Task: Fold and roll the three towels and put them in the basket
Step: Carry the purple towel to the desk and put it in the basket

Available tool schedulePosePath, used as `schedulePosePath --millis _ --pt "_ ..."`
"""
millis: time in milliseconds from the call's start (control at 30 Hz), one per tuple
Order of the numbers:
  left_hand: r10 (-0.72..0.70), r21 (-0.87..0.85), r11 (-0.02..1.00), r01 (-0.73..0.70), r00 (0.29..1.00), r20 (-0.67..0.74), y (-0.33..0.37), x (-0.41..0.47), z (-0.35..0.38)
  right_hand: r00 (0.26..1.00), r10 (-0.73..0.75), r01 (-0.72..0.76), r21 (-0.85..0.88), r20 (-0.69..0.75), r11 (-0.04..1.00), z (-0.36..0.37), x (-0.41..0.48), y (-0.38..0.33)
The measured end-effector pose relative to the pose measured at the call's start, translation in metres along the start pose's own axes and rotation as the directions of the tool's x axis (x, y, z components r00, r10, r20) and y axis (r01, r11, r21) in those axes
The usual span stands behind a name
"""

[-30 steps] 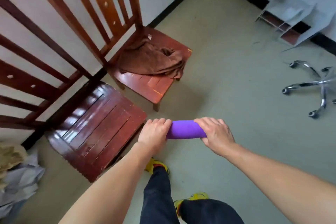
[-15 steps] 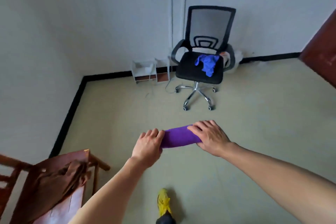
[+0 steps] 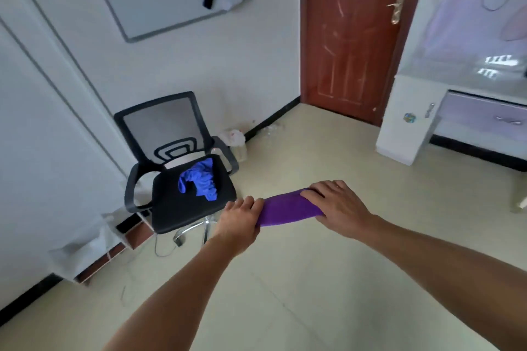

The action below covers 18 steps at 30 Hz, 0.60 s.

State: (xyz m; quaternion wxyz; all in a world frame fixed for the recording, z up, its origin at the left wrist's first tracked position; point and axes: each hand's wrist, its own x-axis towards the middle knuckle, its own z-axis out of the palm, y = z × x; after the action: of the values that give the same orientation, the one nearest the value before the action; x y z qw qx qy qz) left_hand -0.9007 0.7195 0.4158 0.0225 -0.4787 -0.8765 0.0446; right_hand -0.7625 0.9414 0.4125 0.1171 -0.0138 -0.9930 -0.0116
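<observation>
A rolled purple towel [image 3: 288, 209] is held in the air in front of me, level with my waist. My left hand [image 3: 239, 216] grips its left end and my right hand [image 3: 336, 208] wraps its right end from above. A crumpled blue towel [image 3: 199, 179] lies on the seat of a black office chair [image 3: 176, 205] to the left. No basket is in view.
A brown door [image 3: 353, 37] stands shut at the back. A white desk with a lilac drawer [image 3: 456, 120] is at the right. A low white shelf [image 3: 94, 248] sits on the floor by the left wall, and a small bin [image 3: 238, 142] stands behind the chair.
My view has swung right, away from the wooden chairs and the brown towel, past the office chair to the door and desk. Both hands keep the purple roll.
</observation>
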Motion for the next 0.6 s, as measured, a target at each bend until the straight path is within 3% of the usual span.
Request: schedulePosePath --millis 167,367,600 --pt "0.241 0.012 0.971 -0.241 0.97 -0.039 0.044 0.138 -0.017 0.976 0.214 -0.217 -0.077 -0.046 0.973 -0.01 -0.008 0.104" --pt "0.432 0.036 0.902 -0.431 0.897 -0.089 0.126 0.294 -0.026 0.928 0.364 -0.371 -0.11 -0.079 0.922 0.003 -0.021 0.247" --pt "0.496 0.019 0.866 -0.5 0.853 -0.162 0.212 0.46 -0.053 0.894 0.432 -0.447 -0.169 -0.123 0.878 -0.008 -0.006 0.419"
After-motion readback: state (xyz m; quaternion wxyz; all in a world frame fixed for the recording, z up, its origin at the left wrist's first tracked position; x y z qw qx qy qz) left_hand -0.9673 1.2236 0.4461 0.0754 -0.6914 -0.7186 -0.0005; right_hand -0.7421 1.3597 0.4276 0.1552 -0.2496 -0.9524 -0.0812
